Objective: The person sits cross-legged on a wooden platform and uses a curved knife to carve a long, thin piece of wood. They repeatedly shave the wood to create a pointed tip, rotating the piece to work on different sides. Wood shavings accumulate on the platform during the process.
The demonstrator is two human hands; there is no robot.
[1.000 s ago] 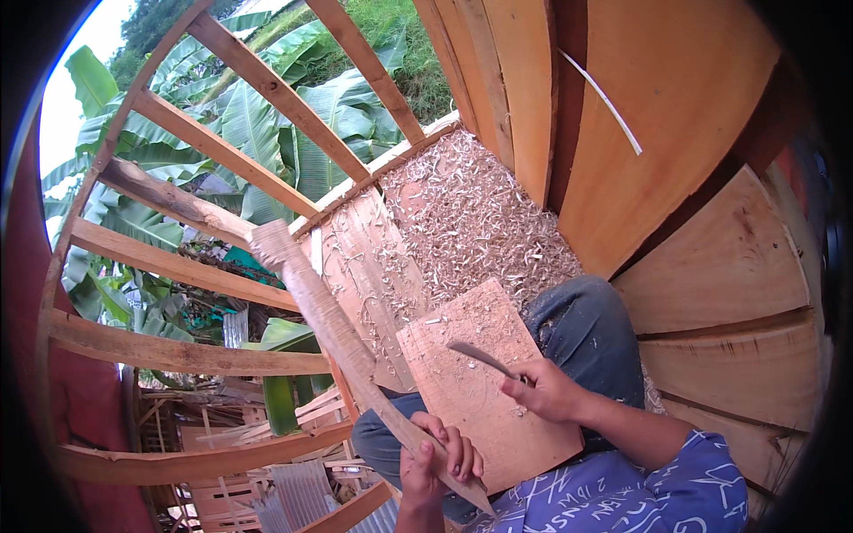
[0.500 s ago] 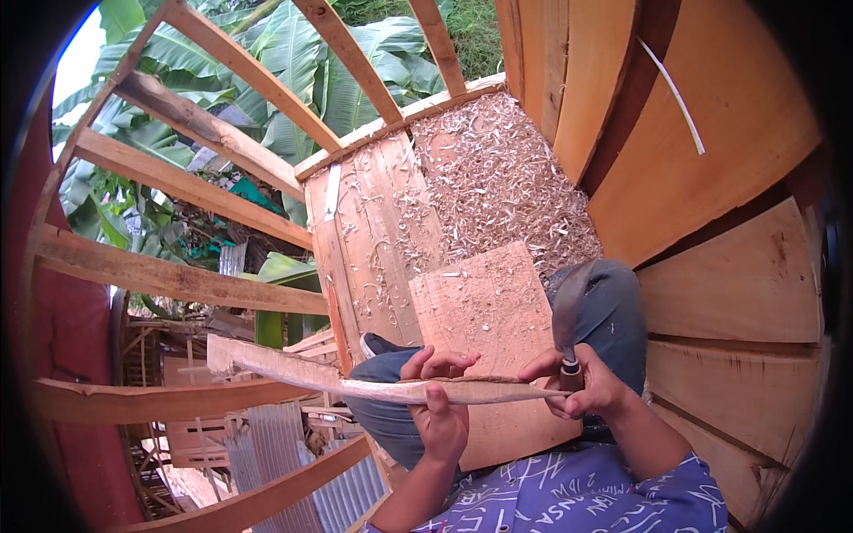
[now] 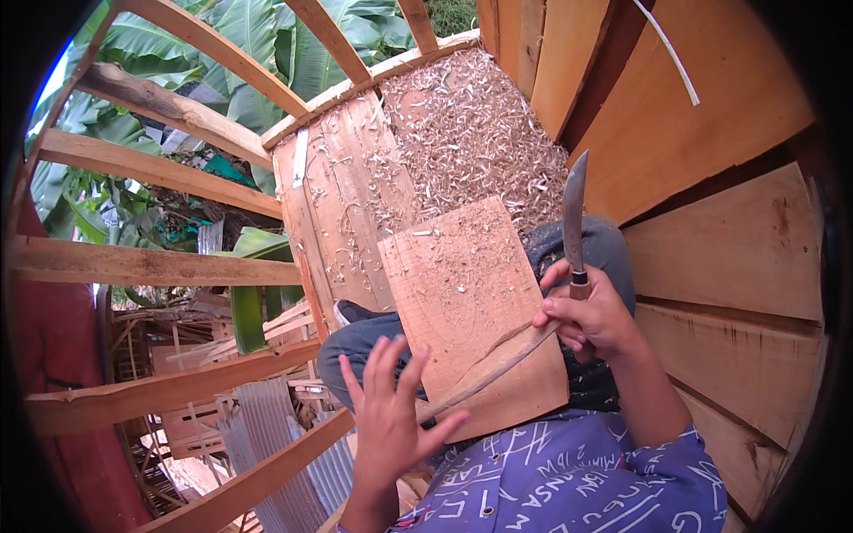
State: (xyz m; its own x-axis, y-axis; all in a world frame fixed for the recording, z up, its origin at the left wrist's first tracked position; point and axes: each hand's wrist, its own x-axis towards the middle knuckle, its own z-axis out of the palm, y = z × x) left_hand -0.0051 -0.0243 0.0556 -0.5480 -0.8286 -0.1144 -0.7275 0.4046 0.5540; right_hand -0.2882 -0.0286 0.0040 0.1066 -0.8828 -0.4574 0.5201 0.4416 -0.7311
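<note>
2 things sit in the right hand [image 3: 591, 311], which I see over the right edge of the board [image 3: 471, 298], my landmark: its fingers are curled snugly around the handle of a knife [image 3: 575, 213], and the thumb and fingers also pinch the end of a slender wooden piece [image 3: 498, 368]. The knife's blade points away from the body, to the right of the board. The wooden piece slants across the near part of the board, from its right edge toward its lower left. There the left hand [image 3: 391, 413] has all 5 digits spread wide, near the board's lower-left edge; the wood's other end runs in behind it, and I can't tell whether the palm touches it. The board lies across 2 legs in blue jeans [image 3: 342, 355], with fine wood bits scattered over its far half. Nearer than the board I make out a purple patterned shirt [image 3: 569, 462]; beyond it, curled shavings [image 3: 480, 133] cover the floor planks [image 3: 342, 195]. Wooden railing bars [image 3: 160, 266] stand left of the board, and a plank wall [image 3: 729, 249] rises to its right.
</note>
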